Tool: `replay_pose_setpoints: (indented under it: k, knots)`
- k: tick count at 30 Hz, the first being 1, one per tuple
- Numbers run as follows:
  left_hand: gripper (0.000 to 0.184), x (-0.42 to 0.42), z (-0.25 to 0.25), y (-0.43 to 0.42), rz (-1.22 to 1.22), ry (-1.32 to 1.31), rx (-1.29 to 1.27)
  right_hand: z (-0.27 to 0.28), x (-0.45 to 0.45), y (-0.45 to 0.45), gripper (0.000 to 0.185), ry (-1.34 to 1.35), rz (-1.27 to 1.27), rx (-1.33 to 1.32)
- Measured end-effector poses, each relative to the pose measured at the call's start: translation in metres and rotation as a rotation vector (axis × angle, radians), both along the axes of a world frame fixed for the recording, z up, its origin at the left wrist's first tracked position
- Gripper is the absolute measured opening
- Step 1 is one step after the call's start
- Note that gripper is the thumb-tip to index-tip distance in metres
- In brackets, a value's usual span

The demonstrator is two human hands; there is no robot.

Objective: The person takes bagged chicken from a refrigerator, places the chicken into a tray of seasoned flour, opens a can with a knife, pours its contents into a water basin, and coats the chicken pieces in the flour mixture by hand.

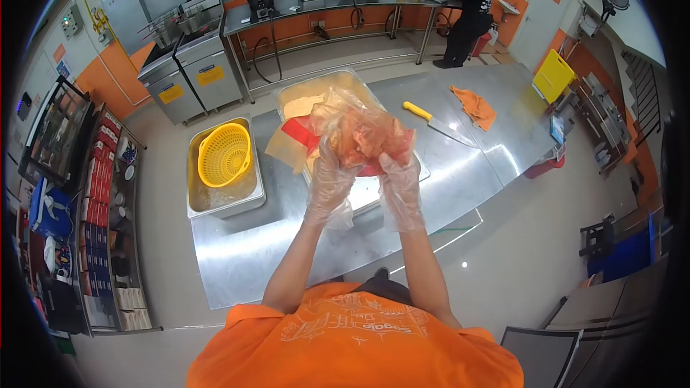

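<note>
Both my hands wear clear plastic gloves and hold up a clear plastic bag [364, 133] with pinkish, raw-looking pieces inside. My left hand [333, 181] grips its lower left side, and my right hand [399, 185] grips its lower right side. The bag hangs over a metal tray [351, 80] holding pale powder [302, 106], and hides much of that tray. Behind the bag's left side shows something red and tan [296, 136], partly covered by the plastic.
On the steel table [460, 165], a yellow-handled knife [436, 123] and an orange cloth [474, 106] lie to the right. At left, a metal tub [224, 207] holds a yellow basket [224, 156]. A person [471, 18] stands at the far counter [330, 1].
</note>
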State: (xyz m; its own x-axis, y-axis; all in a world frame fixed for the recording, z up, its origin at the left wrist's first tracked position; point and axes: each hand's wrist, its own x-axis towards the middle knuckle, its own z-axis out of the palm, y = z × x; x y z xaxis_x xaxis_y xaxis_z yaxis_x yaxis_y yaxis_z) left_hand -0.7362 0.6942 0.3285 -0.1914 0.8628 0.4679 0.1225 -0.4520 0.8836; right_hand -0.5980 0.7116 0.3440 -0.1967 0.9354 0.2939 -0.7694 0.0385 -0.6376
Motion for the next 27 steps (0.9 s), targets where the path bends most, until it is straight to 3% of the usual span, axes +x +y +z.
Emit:
replay_pose_setpoints:
  k: [3, 5, 8, 11, 13, 16, 17, 19, 21, 23, 25, 27]
  knots:
    - [0.099, -0.002, 0.002, 0.008, -0.042, 0.0, 0.051, -0.029, -0.006, 0.029, 0.057, 0.122, -0.127, -0.085]
    - [0.102, -0.003, 0.015, 0.01, -0.029, 0.036, 0.091, -0.052, 0.006, 0.053, 0.055, -0.012, -0.194, -0.122]
    - [0.109, -0.007, 0.04, 0.013, -0.304, -0.404, -0.116, -0.041, 0.005, 0.053, 0.053, -0.091, -0.276, -0.03]
    - [0.112, 0.001, 0.023, 0.022, -0.197, -0.486, -0.02, -0.031, 0.002, 0.052, 0.055, -0.139, -0.349, -0.045]
    - [0.11, -0.003, 0.015, 0.03, -0.172, -0.435, -0.004, -0.026, 0.005, 0.051, 0.061, -0.204, -0.22, -0.035]
    - [0.104, -0.003, 0.01, 0.029, -0.08, -0.404, 0.006, 0.001, 0.006, 0.042, 0.068, -0.262, -0.166, 0.118]
    - [0.094, -0.006, 0.007, 0.029, -0.076, -0.407, -0.014, 0.005, 0.007, 0.041, 0.068, -0.262, -0.164, 0.118]
    - [0.084, -0.011, 0.002, 0.03, -0.068, -0.413, -0.037, 0.009, 0.014, 0.041, 0.074, -0.172, 0.097, 0.046]
    - [0.059, -0.014, -0.003, 0.032, -0.058, -0.348, 0.096, 0.003, 0.016, 0.049, 0.075, -0.148, 0.034, 0.081]
    - [0.052, -0.015, -0.009, 0.034, -0.014, -0.338, 0.104, 0.002, 0.017, 0.052, 0.075, -0.123, -0.027, 0.118]
    - [0.045, -0.019, -0.014, 0.04, 0.027, -0.326, 0.114, 0.017, 0.015, 0.051, 0.065, -0.342, 0.078, 0.06]
    - [0.046, -0.024, -0.02, 0.043, 0.023, -0.222, 0.093, -0.005, 0.011, 0.06, 0.057, -0.424, 0.042, 0.025]
